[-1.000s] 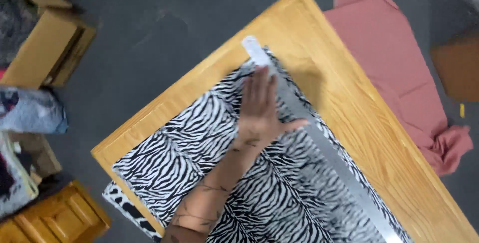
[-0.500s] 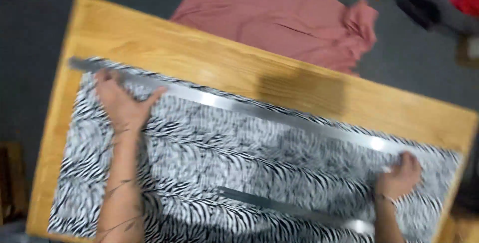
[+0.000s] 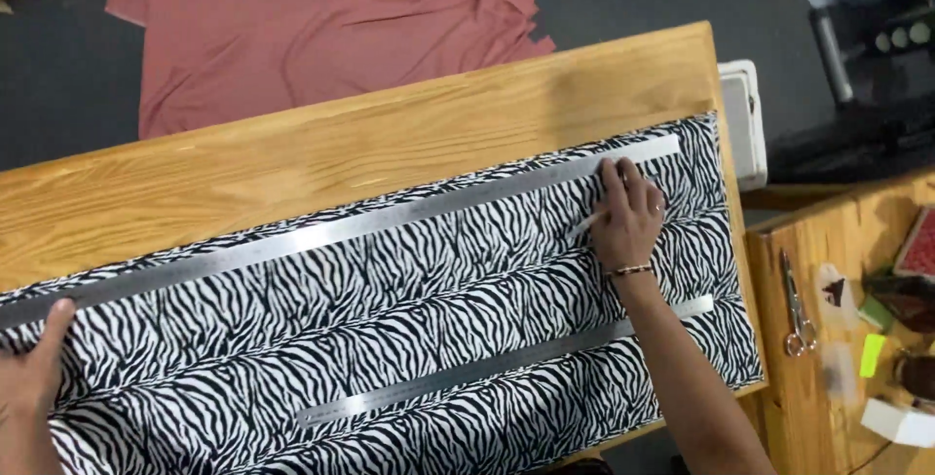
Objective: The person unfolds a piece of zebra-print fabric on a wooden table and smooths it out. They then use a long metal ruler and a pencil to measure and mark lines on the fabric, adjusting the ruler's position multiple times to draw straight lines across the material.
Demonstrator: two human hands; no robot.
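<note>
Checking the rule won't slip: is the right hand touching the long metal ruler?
Touching. The head view shows the right hand with fingertips resting on the long metal ruler over the zebra-print fabric.

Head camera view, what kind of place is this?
Probably a sewing or fabric workroom: zebra-print fabric spread on a wooden table, a long metal ruler laid along it, scissors on a side bench.

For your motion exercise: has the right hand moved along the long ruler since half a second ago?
Yes. The right hand has come inward from the long ruler's right end.
</note>
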